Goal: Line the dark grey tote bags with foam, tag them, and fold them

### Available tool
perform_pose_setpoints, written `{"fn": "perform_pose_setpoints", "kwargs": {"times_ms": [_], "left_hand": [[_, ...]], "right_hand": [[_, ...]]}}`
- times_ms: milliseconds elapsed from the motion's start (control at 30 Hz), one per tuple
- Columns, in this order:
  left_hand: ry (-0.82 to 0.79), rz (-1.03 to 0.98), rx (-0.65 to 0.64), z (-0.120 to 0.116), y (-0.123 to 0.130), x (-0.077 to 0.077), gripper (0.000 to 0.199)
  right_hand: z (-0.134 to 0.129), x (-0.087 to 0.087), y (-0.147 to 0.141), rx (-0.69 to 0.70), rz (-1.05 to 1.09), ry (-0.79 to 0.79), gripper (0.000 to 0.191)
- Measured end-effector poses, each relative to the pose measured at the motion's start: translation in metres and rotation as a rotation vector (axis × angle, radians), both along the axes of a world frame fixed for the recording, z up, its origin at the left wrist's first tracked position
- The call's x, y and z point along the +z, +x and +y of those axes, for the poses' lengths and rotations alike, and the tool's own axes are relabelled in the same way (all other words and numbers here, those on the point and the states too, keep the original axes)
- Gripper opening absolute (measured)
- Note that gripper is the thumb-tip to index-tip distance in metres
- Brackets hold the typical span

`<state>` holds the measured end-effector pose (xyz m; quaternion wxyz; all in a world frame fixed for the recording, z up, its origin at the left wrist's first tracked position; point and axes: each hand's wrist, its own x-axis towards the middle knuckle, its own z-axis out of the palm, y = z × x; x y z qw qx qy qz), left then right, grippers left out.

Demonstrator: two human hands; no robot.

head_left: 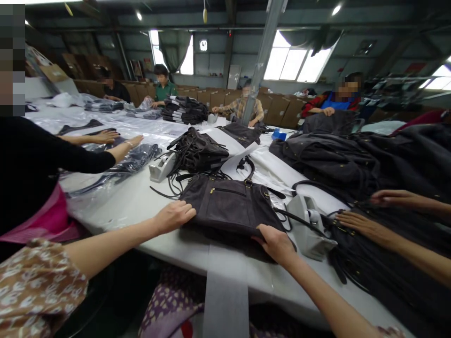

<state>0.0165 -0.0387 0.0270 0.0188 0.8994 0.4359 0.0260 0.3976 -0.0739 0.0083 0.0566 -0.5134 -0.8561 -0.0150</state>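
A dark grey bag [225, 206] lies on the white table [120, 211] in front of me, its zipped pocket facing up and its handle toward the far side. My left hand [176, 216] has its fingers closed on the bag's left edge. At the near right corner, my right hand [276, 241] grips the bag between thumb and fingers. Under the bag, a grey strip [226, 300] hangs over the table's front edge.
Tape dispensers stand left [162, 166] and right [310, 225] of the bag. Behind it is a dark strap pile [200, 150]. Dark bags [352, 159] heap at the right, where another person's hands [369, 227] rest. At left, a person in black [35, 164] reaches over plastic-wrapped items.
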Motion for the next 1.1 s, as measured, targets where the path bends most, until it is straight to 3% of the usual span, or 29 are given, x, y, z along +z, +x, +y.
{"fn": "perform_pose_setpoints", "kwargs": {"times_ms": [67,133,167,233,300,333,400,433,533,633,767,900,1000,1100], "left_hand": [[0.065,-0.077,0.026,-0.006,-0.009,-0.012,0.019],[0.125,-0.164,0.138,-0.013,-0.015,-0.023,0.016],[0.172,-0.250,0.242,-0.016,-0.019,-0.027,0.022],[0.220,-0.532,0.516,-0.023,-0.025,-0.036,0.052],[0.067,-0.848,0.745,-0.031,-0.031,-0.046,0.066],[-0.080,-0.954,0.785,-0.035,-0.031,-0.051,0.065],[-0.334,-1.071,0.758,-0.041,-0.028,-0.061,0.062],[-0.379,-1.095,0.734,-0.043,-0.024,-0.065,0.063],[-0.275,-1.048,0.723,-0.047,-0.011,-0.065,0.066],[-0.207,-0.952,0.672,-0.047,-0.006,-0.054,0.047],[-0.322,-0.892,0.597,-0.046,-0.020,-0.049,0.025],[-0.445,-0.827,0.598,-0.049,-0.041,-0.054,0.030],[-0.354,-0.777,0.632,-0.055,-0.059,-0.037,0.062],[-0.010,-0.674,0.573,-0.055,-0.062,0.002,0.080]], "right_hand": [[-0.001,0.001,0.001,0.024,-0.010,-0.003,0.011],[0.000,0.002,0.000,0.015,0.001,-0.036,0.010],[0.002,0.003,-0.001,-0.006,0.020,-0.060,0.010],[0.007,0.006,-0.001,-0.051,0.067,-0.114,0.013],[0.012,0.009,-0.002,-0.079,0.100,-0.159,0.013],[0.014,0.010,-0.002,-0.084,0.109,-0.175,0.012],[0.017,0.011,-0.002,-0.086,0.112,-0.191,0.012],[0.017,0.012,-0.002,-0.086,0.112,-0.191,0.013],[0.018,0.014,-0.003,-0.073,0.123,-0.190,0.013],[0.015,0.016,-0.001,-0.085,0.140,-0.203,0.013],[0.005,0.015,0.004,-0.065,0.167,-0.220,0.015],[-0.002,0.012,0.002,0.000,0.138,-0.179,0.017],[0.001,0.011,0.001,0.013,0.120,-0.179,0.015],[0.006,0.011,0.002,0.026,0.116,-0.178,0.012]]}}
